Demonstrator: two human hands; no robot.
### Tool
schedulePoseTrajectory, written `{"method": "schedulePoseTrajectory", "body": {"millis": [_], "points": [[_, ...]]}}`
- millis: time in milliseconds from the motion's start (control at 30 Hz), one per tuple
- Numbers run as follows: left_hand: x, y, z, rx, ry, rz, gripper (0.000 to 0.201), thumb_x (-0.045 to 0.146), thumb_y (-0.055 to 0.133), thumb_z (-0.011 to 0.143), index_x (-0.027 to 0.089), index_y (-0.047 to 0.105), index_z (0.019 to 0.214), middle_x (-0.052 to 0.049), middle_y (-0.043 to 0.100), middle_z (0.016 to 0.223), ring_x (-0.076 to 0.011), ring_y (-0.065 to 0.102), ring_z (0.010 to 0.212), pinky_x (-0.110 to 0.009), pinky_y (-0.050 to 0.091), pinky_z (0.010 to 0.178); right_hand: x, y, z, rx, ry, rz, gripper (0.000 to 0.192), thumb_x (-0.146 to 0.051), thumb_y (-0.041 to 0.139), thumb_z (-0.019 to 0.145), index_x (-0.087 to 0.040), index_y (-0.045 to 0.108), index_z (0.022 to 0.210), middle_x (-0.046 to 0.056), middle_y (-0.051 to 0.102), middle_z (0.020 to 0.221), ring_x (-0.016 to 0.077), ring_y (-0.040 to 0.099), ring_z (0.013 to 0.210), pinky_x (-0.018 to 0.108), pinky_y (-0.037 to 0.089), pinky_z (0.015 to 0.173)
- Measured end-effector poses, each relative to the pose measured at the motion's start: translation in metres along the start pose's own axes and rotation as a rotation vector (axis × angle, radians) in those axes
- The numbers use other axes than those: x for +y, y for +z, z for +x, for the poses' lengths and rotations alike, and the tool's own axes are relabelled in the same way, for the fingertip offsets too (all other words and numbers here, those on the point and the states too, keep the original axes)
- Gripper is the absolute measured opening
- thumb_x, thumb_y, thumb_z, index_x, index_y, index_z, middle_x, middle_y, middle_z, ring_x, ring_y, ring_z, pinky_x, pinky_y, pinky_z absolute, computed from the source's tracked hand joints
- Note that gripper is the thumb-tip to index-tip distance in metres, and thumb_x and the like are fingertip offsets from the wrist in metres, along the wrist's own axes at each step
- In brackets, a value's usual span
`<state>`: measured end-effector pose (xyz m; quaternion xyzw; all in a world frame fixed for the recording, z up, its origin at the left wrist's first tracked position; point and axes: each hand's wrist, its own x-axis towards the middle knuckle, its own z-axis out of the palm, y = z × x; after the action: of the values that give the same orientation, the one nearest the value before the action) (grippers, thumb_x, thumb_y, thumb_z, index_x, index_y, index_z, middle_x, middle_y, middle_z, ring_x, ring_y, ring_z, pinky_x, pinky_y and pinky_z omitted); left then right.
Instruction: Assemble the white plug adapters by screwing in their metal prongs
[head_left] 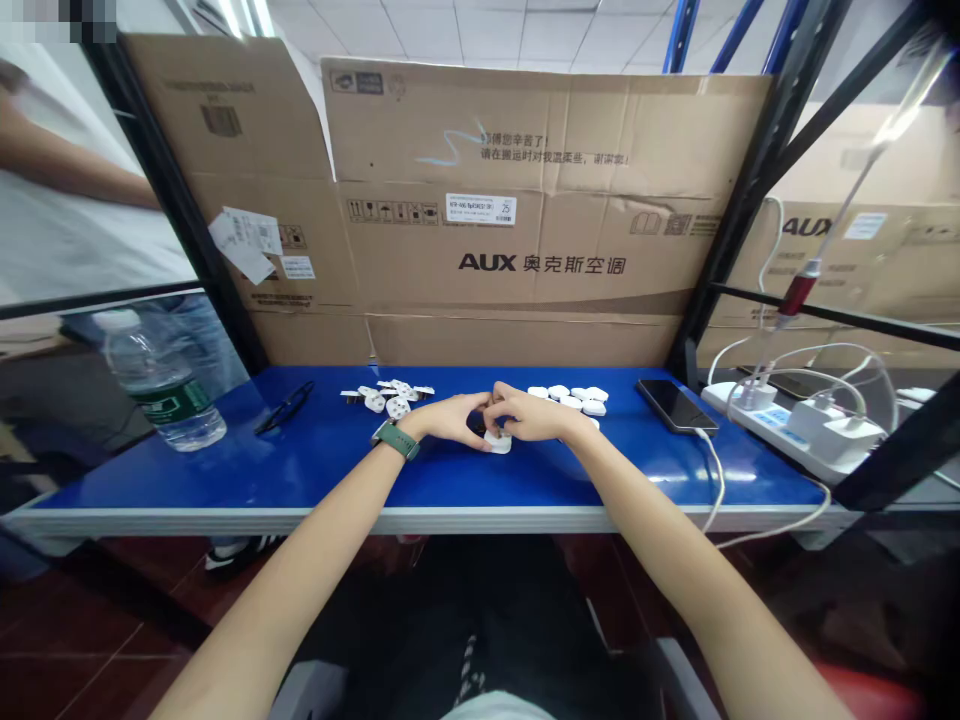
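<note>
A small white plastic piece with rounded corners (498, 443) is between my hands at the middle of the blue table. My left hand (453, 418), with a green-strapped watch on its wrist, has its thumb at the piece's left side and its fingers curved toward my other hand. From the right, my right hand (526, 413) bends its fingers down onto the top of the piece, fingertips closed against it. The fingers partly cover the piece. Beyond my right hand lie several similar white pieces (571, 396). Left of my hands is a loose pile of white parts with dark details (390, 393).
A water bottle (161, 385) and black glasses (285, 408) are on the left. At right, a phone (677, 405) trails a white cable beside a power strip (802, 430). A cardboard sheet (420, 270) walls off the back between black posts. Another person (82, 200) stands beyond the left post.
</note>
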<state>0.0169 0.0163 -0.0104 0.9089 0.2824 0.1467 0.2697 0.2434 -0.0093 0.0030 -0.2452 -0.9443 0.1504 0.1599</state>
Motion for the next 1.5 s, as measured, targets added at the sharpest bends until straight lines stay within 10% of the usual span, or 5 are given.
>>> {"method": "schedulePoseTrajectory", "body": {"millis": [1200, 1500], "points": [[-0.002, 0.001, 0.000, -0.003, 0.011, -0.005, 0.065, 0.042, 0.089, 0.070, 0.020, 0.065, 0.127, -0.007, 0.074, 0.120, -0.0268, 0.069, 0.114, -0.034, 0.051, 0.099, -0.001, -0.006, 0.000, -0.040, 0.044, 0.073, 0.036, -0.002, 0.054, 0.078, -0.018, 0.081, 0.096, 0.007, 0.051, 0.097, 0.0211, 0.055, 0.096, 0.037, 0.048, 0.093], [0.002, 0.000, 0.000, -0.013, 0.006, 0.004, 0.061, 0.041, 0.088, 0.072, 0.021, 0.066, 0.125, -0.006, 0.074, 0.118, -0.0251, 0.069, 0.109, -0.035, 0.051, 0.098, 0.008, -0.006, -0.001, 0.177, 0.103, -0.089, 0.023, -0.009, 0.051, 0.089, -0.016, 0.071, 0.096, 0.007, 0.059, 0.097, 0.0197, 0.059, 0.092, 0.032, 0.047, 0.087]]}}
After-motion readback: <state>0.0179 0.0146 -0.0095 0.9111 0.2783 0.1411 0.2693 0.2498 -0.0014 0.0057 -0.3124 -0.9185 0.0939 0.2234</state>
